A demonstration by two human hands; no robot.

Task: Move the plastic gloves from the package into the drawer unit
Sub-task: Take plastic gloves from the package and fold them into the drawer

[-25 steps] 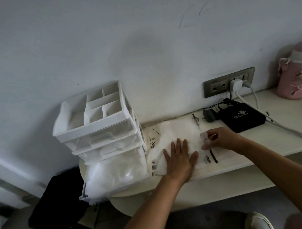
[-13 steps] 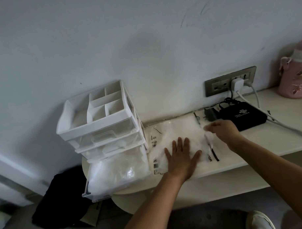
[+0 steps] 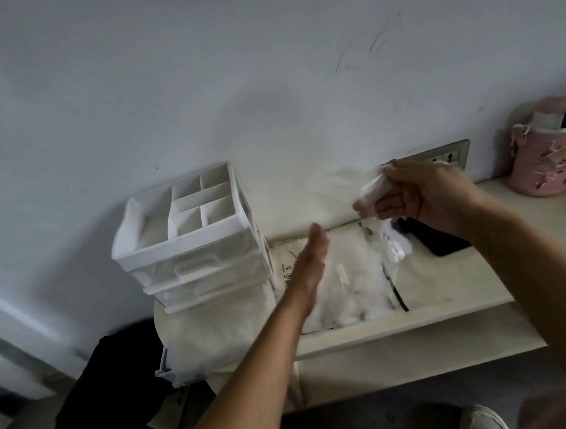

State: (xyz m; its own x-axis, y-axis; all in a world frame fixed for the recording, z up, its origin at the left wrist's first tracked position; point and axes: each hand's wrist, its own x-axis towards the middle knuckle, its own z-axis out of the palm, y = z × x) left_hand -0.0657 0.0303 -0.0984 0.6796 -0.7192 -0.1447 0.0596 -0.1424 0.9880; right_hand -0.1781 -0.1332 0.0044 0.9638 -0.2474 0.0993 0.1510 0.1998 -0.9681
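Pinching a clump of plastic gloves [image 3: 376,191] mid-right, right hand [image 3: 425,193] holds it above the package [image 3: 358,295], left hand [image 3: 309,261] straight-fingered; lower-left drawer [image 3: 196,349] looks part-filled, package far from empty

Drawer unit [image 3: 193,246] at left on tabletop [image 3: 454,279]; package [image 3: 358,285] flat just right of it; bottle [image 3: 543,163] far right, near wall [image 3: 270,86] behind.
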